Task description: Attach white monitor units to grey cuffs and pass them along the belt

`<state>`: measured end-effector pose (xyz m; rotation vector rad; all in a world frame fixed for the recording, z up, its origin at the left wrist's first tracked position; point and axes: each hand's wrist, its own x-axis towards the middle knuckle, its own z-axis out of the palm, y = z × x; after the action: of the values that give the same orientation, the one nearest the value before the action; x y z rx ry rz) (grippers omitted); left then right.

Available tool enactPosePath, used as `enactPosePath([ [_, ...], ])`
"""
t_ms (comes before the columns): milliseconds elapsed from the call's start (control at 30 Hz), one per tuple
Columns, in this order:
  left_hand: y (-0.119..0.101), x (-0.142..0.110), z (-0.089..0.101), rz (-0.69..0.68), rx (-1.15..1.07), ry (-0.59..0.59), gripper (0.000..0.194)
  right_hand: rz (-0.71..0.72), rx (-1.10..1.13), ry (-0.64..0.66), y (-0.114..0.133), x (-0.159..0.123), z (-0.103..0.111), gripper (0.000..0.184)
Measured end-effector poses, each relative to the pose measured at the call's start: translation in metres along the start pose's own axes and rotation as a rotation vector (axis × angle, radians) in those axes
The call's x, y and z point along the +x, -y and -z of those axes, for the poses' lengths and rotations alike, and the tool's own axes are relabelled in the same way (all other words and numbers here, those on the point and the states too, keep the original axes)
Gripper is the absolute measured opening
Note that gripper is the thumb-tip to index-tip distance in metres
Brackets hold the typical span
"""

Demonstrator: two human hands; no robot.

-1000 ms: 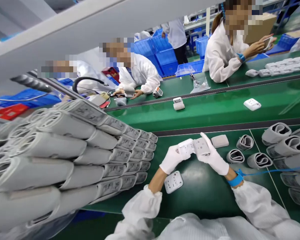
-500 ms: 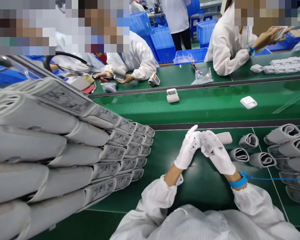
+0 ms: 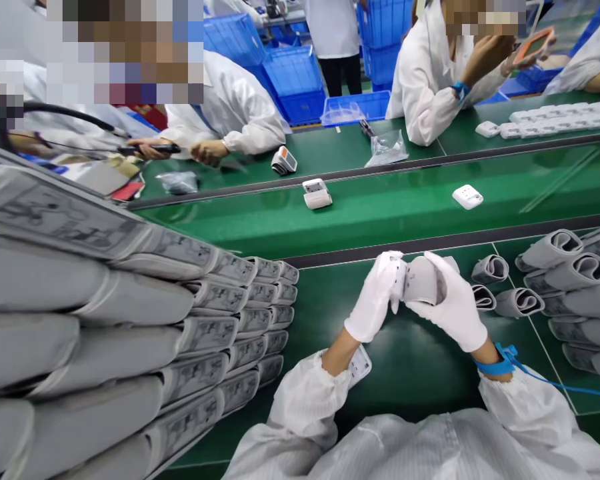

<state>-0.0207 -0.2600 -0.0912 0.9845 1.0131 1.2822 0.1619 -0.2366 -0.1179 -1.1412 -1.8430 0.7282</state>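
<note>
My gloved left hand and right hand are together, clamped on a gray fabric cuff, with its far edge hidden behind my fingers. At seven o'clock from my hands, my left wrist half covers a white plastic unit; a stack of cuffs sits at nine o'clock.

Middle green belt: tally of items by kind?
White plastic units: 2
Pale rolled cuff: 1
Total: 3
</note>
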Motion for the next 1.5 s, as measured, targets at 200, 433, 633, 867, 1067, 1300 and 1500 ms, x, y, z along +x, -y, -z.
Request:
enactPosePath([
  [200, 0.001, -0.007, -0.005, -0.037, 0.128, -0.059, 0.066, 0.047, -0.046, -0.019, 0.005, -0.002, -0.007, 0.082],
  [433, -0.014, -0.015, -0.011, -0.154, 0.260, -0.121, 0.062, 0.057, -0.058, -0.057, 0.011, -0.006, -0.013, 0.086],
  [633, -0.013, -0.015, -0.015, -0.134, 0.083, -0.106, 0.076, 0.056, -0.099, -0.100, 0.016, -0.011, -0.013, 0.087],
  [867, -0.007, -0.020, -0.021, -0.101, -0.083, -0.098, 0.083, 0.145, -0.162, -0.186, 0.020, -0.017, -0.012, 0.084],
  [1067, -0.004, -0.023, -0.022, -0.139, -0.084, -0.076, 0.077, 0.169, -0.147, -0.232, 0.021, -0.023, -0.015, 0.082],
  [1300, -0.001, -0.020, -0.009, -0.238, 0.337, -0.015, 0.071, 0.163, -0.142, -0.103, 0.019, -0.019, -0.012, 0.068],
  [1500, -0.014, -0.017, 0.010, -0.010, 0.552, 0.260, 0.115, 0.112, -0.170, -0.050, 0.026, -0.013, -0.001, 0.071],
])
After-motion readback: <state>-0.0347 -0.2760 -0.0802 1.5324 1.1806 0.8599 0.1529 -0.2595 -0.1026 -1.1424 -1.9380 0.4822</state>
